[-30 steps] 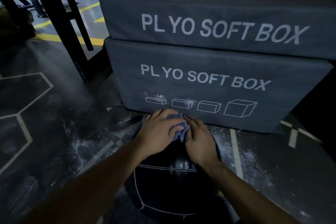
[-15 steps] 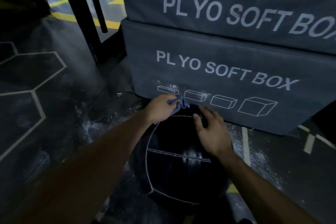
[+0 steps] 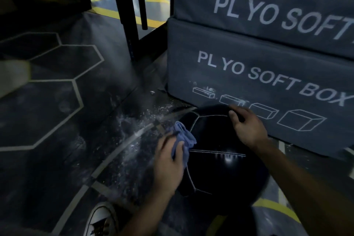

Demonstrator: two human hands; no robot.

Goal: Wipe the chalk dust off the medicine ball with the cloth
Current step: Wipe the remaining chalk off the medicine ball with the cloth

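Note:
A black medicine ball (image 3: 220, 168) with white stitched seams sits on the dark gym floor, right in front of the plyo boxes. My left hand (image 3: 168, 165) grips a bunched blue cloth (image 3: 183, 140) and presses it against the ball's left side. My right hand (image 3: 247, 126) rests on the ball's upper far side, fingers spread and lightly bent over the top.
Two stacked grey boxes marked PLYO SOFT BOX (image 3: 258, 74) stand just behind the ball. White chalk dust (image 3: 138, 132) is scattered on the floor to the left. Black rack posts (image 3: 130, 15) rise at the back. My shoe (image 3: 101, 220) shows at the bottom.
My left hand has dragged the cloth from the ball's top down to its left side. My right hand shifted further back on top. The camera swung to the left.

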